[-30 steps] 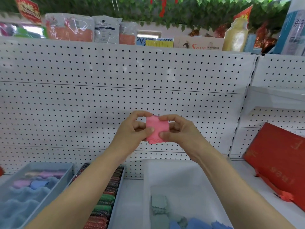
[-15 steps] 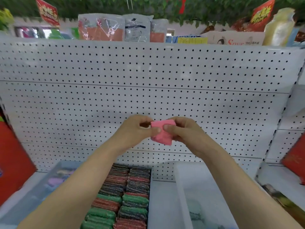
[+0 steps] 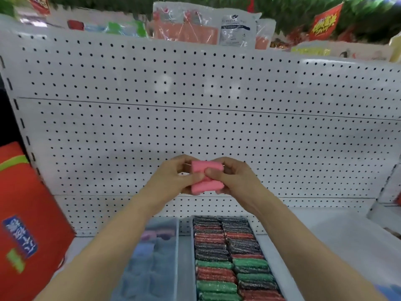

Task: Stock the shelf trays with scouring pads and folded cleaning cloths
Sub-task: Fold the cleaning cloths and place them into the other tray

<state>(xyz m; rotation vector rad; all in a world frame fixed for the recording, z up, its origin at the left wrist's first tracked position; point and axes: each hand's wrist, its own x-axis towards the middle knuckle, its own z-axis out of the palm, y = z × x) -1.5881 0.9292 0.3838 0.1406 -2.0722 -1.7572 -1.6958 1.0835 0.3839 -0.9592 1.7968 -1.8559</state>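
Both hands, left hand (image 3: 173, 177) and right hand (image 3: 233, 178), pinch the pink cloth (image 3: 207, 178); press folds flat, then lower into cloth tray (image 3: 176, 240).

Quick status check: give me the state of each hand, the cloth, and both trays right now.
left hand: pinches the pink cloth, thumb on front
right hand: pinches the pink cloth from the other side
pink cloth: folded small, held up in front of the pegboard, above the trays
scouring pad tray: packed with two rows of red, green and dark pads
cloth tray: holds blue and purple cloths; blurred
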